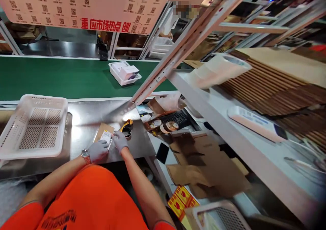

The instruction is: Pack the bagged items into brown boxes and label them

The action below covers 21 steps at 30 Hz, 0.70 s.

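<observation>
A small cardboard box [103, 128] lies on the steel worktop, with a white printed shipping label [106, 136] on its top. My left hand [98, 151], in a grey glove, rests over the lower part of the box, its fingers lying flat against the label. At the label's right edge, the fingers of my gloved right hand [119, 141] are closed on it. Just beyond that hand stands a yellow-and-black tape dispenser [126, 128], apart from the box. The underside of the box and part of the label are hidden by my hands.
An upturned-rim white plastic basket [65, 121] stands left. Behind runs a green conveyor belt [51, 77] carrying a small white basket [122, 82] of boxes. Rightward are a metal post [163, 67], a bottle [166, 127], a keyboard [178, 119], a phone [162, 153] and flattened cardboard [214, 169].
</observation>
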{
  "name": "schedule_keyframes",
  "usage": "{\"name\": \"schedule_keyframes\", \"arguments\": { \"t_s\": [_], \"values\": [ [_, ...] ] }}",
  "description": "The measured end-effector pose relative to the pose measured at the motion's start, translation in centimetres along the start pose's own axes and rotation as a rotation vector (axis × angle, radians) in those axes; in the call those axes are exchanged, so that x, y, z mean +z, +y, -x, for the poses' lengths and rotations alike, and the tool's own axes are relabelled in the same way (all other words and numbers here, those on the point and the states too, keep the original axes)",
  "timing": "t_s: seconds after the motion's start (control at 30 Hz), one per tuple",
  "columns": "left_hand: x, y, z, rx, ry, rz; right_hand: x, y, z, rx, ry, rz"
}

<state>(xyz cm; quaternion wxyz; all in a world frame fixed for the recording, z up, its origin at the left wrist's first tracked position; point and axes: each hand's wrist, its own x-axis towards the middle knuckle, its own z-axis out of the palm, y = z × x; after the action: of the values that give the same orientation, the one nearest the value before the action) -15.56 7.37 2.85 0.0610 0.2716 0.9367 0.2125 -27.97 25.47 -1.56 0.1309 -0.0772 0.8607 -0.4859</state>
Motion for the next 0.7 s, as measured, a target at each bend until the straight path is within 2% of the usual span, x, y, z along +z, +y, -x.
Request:
{"name": "schedule_keyframes", "arguments": {
  "t_s": [0.13, 0.23, 0.33, 0.43, 0.6, 0.7],
  "values": [
    [1.3, -1.1, -2.7, -0.142, 0.029, 0.023, 0.9, 0.1, -3.1, -0.085, 0.018, 0.150],
    [2.9, -1.4, -3.5, -0.235, 0.059, 0.054, 1.3, 0.8, -4.3, -0.129, 0.011, 0.225],
    [4.4, -1.3, -2.8, -0.289, 0.056, 0.088, 1.2, 1.4, -4.8, -0.150, 0.016, 0.275],
    [5.2, -0.9, -1.4, -0.280, 0.064, 0.161, 1.5, 1.4, -4.9, -0.207, 0.001, 0.319],
    [4.9, 0.0, -0.2, -0.269, 0.051, 0.188, 4.1, -0.1, -4.1, -0.403, -0.251, 0.372],
    [5.0, 0.2, 0.9, -0.278, 0.017, 0.134, 5.4, -0.9, -3.8, -0.408, -0.318, 0.451]
  ]
}}
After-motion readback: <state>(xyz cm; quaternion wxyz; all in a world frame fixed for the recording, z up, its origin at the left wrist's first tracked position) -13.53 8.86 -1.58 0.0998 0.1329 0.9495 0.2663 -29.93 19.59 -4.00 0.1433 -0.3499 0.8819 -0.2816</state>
